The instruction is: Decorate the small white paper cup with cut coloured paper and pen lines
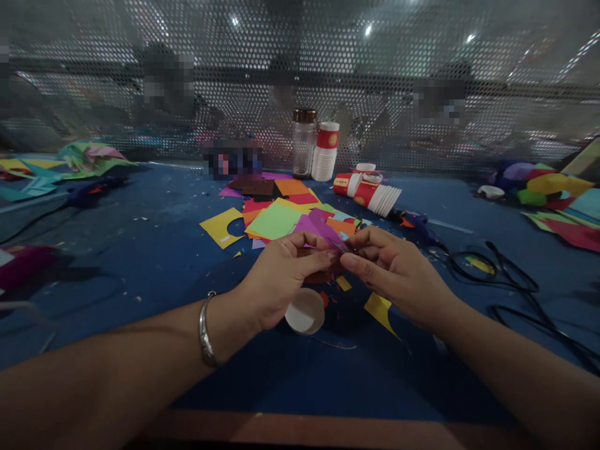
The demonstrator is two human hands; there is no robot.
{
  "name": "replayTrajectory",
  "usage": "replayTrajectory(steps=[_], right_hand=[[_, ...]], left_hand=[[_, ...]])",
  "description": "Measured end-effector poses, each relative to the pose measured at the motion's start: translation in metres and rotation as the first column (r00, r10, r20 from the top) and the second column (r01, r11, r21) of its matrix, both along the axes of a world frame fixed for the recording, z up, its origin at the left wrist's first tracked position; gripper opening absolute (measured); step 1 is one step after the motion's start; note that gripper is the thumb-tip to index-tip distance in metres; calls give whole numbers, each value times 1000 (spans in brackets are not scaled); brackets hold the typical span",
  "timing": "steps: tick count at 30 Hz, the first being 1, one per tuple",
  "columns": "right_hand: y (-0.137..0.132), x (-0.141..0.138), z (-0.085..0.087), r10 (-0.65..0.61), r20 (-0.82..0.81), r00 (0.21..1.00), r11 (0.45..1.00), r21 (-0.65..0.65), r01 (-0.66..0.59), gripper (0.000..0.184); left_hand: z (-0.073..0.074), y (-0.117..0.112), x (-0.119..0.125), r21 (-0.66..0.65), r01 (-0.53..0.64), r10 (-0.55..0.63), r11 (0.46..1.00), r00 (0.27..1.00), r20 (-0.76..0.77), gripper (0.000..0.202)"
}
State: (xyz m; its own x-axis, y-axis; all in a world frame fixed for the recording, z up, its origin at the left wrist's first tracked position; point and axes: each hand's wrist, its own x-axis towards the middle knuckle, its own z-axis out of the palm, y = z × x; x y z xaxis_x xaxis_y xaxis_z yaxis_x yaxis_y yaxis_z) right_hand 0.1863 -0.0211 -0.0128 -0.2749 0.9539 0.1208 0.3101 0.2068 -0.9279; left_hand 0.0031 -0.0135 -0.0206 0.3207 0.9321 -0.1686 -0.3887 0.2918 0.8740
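In the head view, my left hand (293,262) is closed, thumb and fingers pinching a piece of purple paper (315,223) above the table. My right hand (391,269) is also closed, its thumb and fingertips almost meeting those of the left. A thin, dark, blade-like piece (338,245) shows between the two sets of fingertips; its other end is hidden by my right fingers. Just below my hands stands a white paper cup (304,312), its round opening facing me. Yellow paper (380,311) with a curved cut edge lies under my right hand.
Coloured sheets (276,217) are piled beyond my hands. Behind stand a clear bottle (304,144) and stacked paper cups (324,153); more cups (375,197) lie sideways. A blue glue gun (419,226) trails a black cable (497,281) at right. A perforated metal screen (300,75) closes the back.
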Motion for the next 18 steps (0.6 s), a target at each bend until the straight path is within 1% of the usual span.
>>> replayTrajectory(steps=[8,14,18], right_hand=[[-3,-2,4,21,-10,1000,999,24,-21,33],[-3,-1,4,19,-16,1000,999,26,-19,32],[-4,-1,4,28,-49,998,999,19,-27,32]], left_hand=[[1,1,0,2,33,-33,999,999,36,24],[2,3,0,-10,44,-44,999,999,-5,20],[3,4,-2,8,59,-59,998,998,-22,31]])
